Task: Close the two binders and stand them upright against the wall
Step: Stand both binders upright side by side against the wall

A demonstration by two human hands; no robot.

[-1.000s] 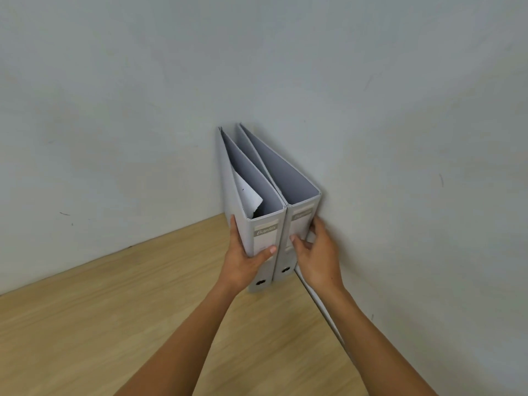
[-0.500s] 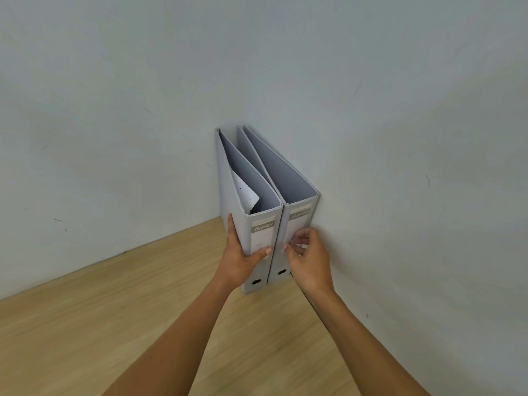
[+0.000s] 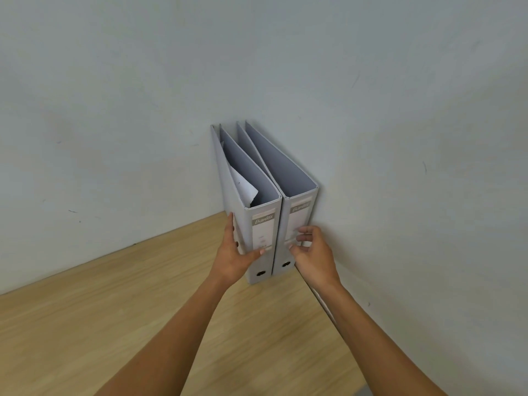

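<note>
Two grey lever-arch binders stand upright side by side in the corner, spines toward me. The left binder [image 3: 264, 224] has a bent white sheet [image 3: 245, 186] sticking up inside it. The right binder [image 3: 299, 210] rests against the right-hand wall [image 3: 414, 195]. My left hand [image 3: 231, 260] holds the left binder low down, fingers flat on its left cover and thumb across the spine. My right hand [image 3: 315, 257] is at the right binder's spine with fingers loosely curled, fingertips just touching or near the label, gripping nothing.
The binders stand on a light wooden tabletop [image 3: 128, 310] that meets the back wall [image 3: 114, 138] and the right-hand wall. The table's near right corner shows at the bottom edge of the view.
My right hand has come off the right binder's far side and now sits curled in front of its spine. Both binders are a little closer to the corner. The left hand keeps its hold.
</note>
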